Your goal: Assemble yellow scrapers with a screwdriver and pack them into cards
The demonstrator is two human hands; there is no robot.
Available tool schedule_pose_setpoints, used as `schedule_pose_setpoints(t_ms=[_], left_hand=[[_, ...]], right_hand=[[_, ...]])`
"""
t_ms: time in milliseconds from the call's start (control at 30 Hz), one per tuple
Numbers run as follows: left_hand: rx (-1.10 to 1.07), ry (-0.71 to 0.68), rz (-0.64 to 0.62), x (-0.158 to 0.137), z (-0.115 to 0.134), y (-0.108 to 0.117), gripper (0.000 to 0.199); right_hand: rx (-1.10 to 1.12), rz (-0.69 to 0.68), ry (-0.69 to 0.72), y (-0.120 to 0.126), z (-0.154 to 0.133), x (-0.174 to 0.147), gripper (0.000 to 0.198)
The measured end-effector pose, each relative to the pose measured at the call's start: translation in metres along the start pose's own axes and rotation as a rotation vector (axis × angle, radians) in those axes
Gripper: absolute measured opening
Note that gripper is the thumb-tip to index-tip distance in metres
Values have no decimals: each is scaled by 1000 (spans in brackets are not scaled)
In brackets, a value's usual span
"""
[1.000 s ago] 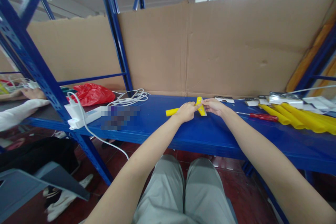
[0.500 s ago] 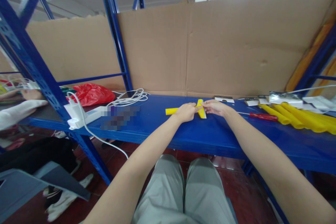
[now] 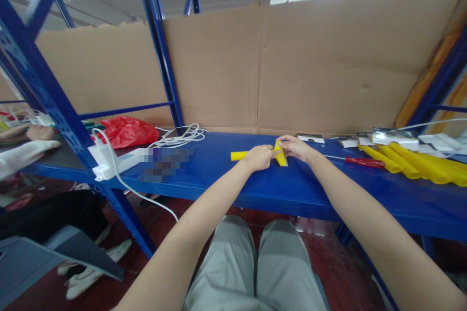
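Observation:
A yellow scraper (image 3: pixel 280 154) lies crosswise over the blue shelf, its wide head showing small screws and a pale strip along the right edge. My left hand (image 3: pixel 260 157) is closed around the handle near the head, and the handle's end (image 3: pixel 238 156) sticks out to the left. At the far end of the head, my right hand (image 3: pixel 294 146) pinches with thumb and fingertips. Any small part between those fingertips is hidden. Just right of my right hand rests a screwdriver (image 3: pixel 365 162) with a red handle.
Several yellow handles (image 3: pixel 412 160) lie at the right, with small packets (image 3: pixel 396 138) behind them. A cardboard sheet (image 3: pixel 328 58) walls the back. On the left are a power strip (image 3: pixel 116 163), a coiled white cable (image 3: pixel 186 135), a red bag (image 3: pixel 129 131) and another person's hand (image 3: pixel 41 132).
My right hand has shifted slightly up and left along the scraper's head, its fingers covering more of the far end. The left hand keeps its hold.

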State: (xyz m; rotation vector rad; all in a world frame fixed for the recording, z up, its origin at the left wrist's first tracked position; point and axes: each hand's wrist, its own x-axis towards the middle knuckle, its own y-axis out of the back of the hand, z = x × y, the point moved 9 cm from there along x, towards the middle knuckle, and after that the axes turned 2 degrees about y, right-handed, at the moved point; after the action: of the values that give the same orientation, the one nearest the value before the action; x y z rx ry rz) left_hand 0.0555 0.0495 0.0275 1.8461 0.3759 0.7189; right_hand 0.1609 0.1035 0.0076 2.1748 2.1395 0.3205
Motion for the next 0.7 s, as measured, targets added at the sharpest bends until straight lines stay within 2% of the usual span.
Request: schedule_pose_setpoints(t_ms=[567,700], left_hand=[[-38,-21,26,1,0,-1,37],[-37,-14,16,0,0,0,37]], right_hand=[[-20,10,7,5,1,1,9],[23,5,-19,6,2,1,16]])
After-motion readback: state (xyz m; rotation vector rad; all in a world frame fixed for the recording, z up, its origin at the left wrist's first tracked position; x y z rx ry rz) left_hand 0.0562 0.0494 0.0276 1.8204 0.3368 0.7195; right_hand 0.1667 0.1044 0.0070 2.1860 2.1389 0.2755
